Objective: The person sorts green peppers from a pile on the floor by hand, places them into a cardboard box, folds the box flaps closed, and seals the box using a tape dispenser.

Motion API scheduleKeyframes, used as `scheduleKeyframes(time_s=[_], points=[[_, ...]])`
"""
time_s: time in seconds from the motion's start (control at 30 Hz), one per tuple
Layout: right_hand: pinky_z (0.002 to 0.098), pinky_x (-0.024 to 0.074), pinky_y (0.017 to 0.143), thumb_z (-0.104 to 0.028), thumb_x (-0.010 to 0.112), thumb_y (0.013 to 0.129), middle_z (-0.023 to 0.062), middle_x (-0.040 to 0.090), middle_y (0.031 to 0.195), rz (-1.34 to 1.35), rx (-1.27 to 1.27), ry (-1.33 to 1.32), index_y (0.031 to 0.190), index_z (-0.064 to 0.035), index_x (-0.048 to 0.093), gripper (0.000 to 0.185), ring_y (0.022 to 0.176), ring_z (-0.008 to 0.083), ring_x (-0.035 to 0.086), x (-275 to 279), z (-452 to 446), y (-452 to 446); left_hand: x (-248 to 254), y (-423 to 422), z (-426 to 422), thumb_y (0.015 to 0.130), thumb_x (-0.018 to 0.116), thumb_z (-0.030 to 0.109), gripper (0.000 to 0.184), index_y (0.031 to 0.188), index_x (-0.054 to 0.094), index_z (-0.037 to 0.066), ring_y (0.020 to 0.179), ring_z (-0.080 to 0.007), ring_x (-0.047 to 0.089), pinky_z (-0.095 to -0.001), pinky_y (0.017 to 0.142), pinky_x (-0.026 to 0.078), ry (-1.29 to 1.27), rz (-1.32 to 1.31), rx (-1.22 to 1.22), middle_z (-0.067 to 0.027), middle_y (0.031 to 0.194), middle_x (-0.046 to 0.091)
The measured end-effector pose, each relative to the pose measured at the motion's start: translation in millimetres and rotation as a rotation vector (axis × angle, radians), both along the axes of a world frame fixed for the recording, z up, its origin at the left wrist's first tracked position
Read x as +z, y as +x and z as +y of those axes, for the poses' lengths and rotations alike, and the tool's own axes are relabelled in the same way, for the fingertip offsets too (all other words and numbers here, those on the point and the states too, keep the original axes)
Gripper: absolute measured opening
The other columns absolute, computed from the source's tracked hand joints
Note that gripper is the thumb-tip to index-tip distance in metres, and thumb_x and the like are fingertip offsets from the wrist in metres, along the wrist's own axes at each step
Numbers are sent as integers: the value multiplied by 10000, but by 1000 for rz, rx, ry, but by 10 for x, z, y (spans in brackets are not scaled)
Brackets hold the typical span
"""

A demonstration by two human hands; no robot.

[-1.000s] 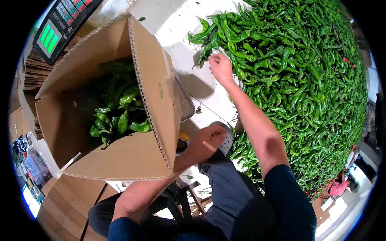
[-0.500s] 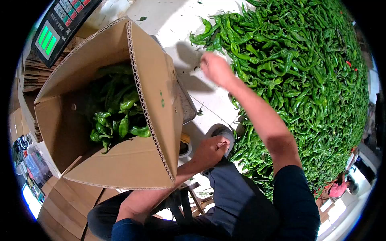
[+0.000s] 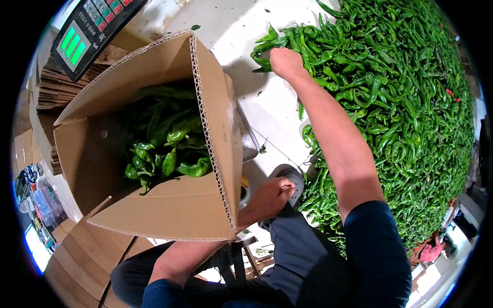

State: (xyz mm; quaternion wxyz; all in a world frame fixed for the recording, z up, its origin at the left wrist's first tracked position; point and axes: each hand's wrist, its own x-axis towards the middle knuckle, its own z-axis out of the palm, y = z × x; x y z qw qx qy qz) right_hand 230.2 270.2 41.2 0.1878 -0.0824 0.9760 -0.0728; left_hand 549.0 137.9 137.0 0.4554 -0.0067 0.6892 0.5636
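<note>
Peppers (image 3: 395,113) heaped on white floor (image 3: 280,115), carton (image 3: 228,138), lit display (image 3: 73,45), stacked cardboard (image 3: 64,88)

The heaped peppers (image 3: 390,128) ran from bright to deep green, with flecks of red; the boxed peppers (image 3: 195,168) were green inside a brown cardboard box (image 3: 159,210). The panel (image 3: 92,37) was black, its display (image 3: 73,45) striped with luminous green, its keys (image 3: 109,18) red, green and pale. Sleeves (image 3: 377,241) were navy, trousers (image 3: 303,251) charcoal, the shoe (image 3: 299,180) grey with dark dots.
</note>
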Motion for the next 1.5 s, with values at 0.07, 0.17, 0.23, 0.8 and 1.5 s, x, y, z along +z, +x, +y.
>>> scheduleKeyframes(time_s=[0.07,0.17,0.23,0.8,1.5], points=[[467,584,860,-106,561,882,198,750,1078,-30,17,44,1042,-44,776,276,998,358,737,-33,20,-36,-5,1,11,1006,606,302,351,1168,689,2,932,-245,715,-368,851,543,12,15,-5,-167,1024,732],[464,579,868,-130,577,889,211,745,1080,-10,11,25,1055,-19,764,274,986,372,733,-103,118,57,3,-18,-1,1006,608,299,342,1163,691,6,909,-233,709,-363,840,544,31,14,2,-159,1009,731],[447,577,849,-157,604,901,215,748,1028,140,-155,-344,1036,9,753,261,917,346,737,-254,269,109,-13,24,-33,1005,613,291,331,1154,692,6,892,-223,703,-359,832,543,57,14,37,-152,993,729],[420,575,840,-182,660,889,241,739,1007,88,-349,-552,1253,-11,673,402,897,365,735,313,280,1049,-120,193,-7,979,612,258,286,1095,694,9,837,-269,700,-394,781,539,16,50,-17,-168,930,716],[447,573,764,-140,644,875,219,745,938,183,-352,-508,1014,-38,766,212,811,353,732,-390,286,375,-167,176,-204,996,638,265,279,1127,703,27,853,-194,697,-353,799,541,-89,38,85,-133,915,725]])
